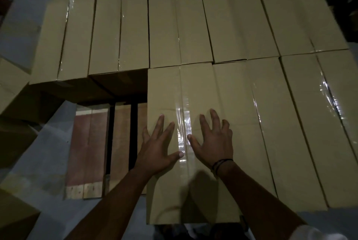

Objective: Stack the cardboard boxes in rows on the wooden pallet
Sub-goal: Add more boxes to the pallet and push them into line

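Long tan cardboard boxes sealed with clear tape lie side by side on a wooden pallet (91,148). The far row (186,24) spans the whole width. The near row fills the right part, and its leftmost box (174,88) lies under both my hands. My left hand (158,146) rests flat on it with fingers spread. My right hand (213,140) rests flat beside it, across the tape seam, with a dark band on the wrist. Bare pallet boards show at the near left.
More cardboard boxes (13,92) stand off the pallet at the left edge, and another box (15,218) sits at the bottom left corner. Pale floor (48,162) runs around the pallet's left and near sides. The scene is dim.
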A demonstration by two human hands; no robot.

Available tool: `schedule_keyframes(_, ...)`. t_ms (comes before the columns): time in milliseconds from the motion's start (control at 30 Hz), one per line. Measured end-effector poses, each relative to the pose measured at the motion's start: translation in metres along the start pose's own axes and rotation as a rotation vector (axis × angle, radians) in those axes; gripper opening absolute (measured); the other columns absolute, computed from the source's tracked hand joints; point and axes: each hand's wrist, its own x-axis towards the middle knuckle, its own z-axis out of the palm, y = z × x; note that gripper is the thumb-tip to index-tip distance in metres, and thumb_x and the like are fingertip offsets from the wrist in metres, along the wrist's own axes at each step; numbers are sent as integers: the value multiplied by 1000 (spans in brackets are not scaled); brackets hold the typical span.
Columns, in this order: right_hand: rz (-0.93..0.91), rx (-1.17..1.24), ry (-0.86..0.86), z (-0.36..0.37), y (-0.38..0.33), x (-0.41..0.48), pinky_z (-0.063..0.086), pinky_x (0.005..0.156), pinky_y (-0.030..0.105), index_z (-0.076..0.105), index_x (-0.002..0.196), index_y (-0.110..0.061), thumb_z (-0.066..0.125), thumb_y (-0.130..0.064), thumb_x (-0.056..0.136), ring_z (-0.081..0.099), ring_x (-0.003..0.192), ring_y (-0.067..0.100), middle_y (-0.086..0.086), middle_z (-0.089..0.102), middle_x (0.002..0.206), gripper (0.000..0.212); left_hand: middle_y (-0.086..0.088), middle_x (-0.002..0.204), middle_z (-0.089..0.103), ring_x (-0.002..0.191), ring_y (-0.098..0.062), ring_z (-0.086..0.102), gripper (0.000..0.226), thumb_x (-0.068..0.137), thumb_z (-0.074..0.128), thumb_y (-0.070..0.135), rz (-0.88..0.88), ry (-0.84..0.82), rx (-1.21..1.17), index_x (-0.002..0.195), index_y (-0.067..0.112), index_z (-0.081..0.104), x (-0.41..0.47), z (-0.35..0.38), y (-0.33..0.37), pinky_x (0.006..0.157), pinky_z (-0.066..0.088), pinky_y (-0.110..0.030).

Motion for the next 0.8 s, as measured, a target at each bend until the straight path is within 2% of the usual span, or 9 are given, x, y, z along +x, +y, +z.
schedule_keyframes(100,3,-7,-12,-1,1,0,38,103,53,29,154,-30,38,-72,88,26,138,41,5,11,166,78,19,164,-30,154,-42,-11,107,77,56,85,-9,-24,25,162,42,7,2,2,-2,119,13,-68)
schedule_keyframes(200,-14,-49,-80,1,6,1,31,108,57,21,156,-32,37,-71,90,16,145,41,5,5,168,79,19,161,-36,154,-45,-11,110,76,56,86,-34,-69,43,162,42,3,9,11,-5,117,20,-71)
schedule_keyframes(333,-49,-114,-133,11,12,-2,23,111,59,6,160,-31,32,-71,93,4,150,40,5,-9,168,82,16,158,-42,149,-48,-25,111,80,59,81,-71,-102,127,161,42,-5,10,17,1,120,9,-65)
schedule_keyframes(400,-41,-107,-122,17,13,-8,22,111,60,6,160,-30,30,-71,94,2,151,39,7,-9,168,82,12,159,-41,149,-49,-23,110,81,58,79,-61,-120,144,161,40,-6,9,14,2,120,6,-64)
schedule_keyframes(500,-18,-90,-91,23,15,-27,19,114,61,11,160,-28,30,-71,93,2,152,40,12,-6,168,83,13,159,-42,148,-54,-20,109,82,58,78,-73,-156,133,161,41,-8,7,10,2,120,13,-65)
schedule_keyframes(667,-51,-59,-189,28,34,-81,1,122,57,-2,161,-25,27,-76,91,-20,152,35,14,-22,165,91,7,160,-41,148,-56,-18,116,81,67,72,-92,-216,103,161,39,-10,-12,9,13,119,18,-65)
schedule_keyframes(800,-97,-70,-217,29,51,-135,7,122,53,6,162,-20,38,-81,85,-15,153,35,16,-15,166,103,3,158,-46,148,-59,-3,120,81,71,68,-80,-292,93,161,37,-12,-55,15,15,119,22,-61)
